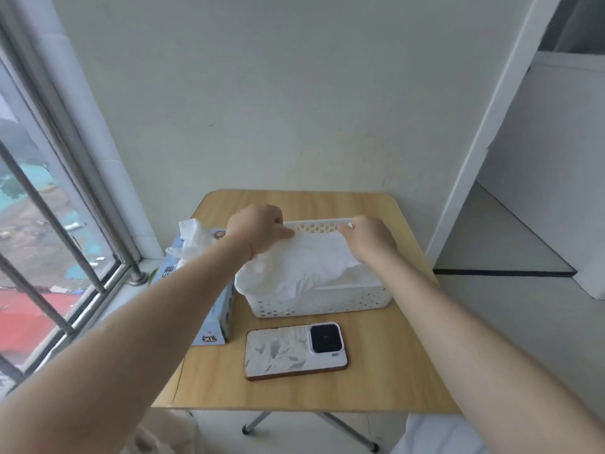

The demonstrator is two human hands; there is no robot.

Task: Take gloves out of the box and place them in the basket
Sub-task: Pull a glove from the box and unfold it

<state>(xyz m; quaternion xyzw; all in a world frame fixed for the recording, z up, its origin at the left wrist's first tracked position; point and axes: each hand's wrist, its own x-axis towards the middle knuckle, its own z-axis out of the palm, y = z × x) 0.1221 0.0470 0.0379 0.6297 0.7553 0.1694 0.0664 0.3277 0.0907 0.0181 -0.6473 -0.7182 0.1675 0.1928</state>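
Both hands (258, 229) (370, 239) pinch gloves (304, 260) spread lengthwise, left to right, over the basket (327, 301).

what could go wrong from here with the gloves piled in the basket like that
1. The gloves are heaped above the basket rim and spill over its left edge, so some may slide out when the left hand and right hand let go.
2. A glove sticking out of the box sits under the left forearm and could be dragged out.
3. The phone lies just in front of the basket; falling gloves could land on it.
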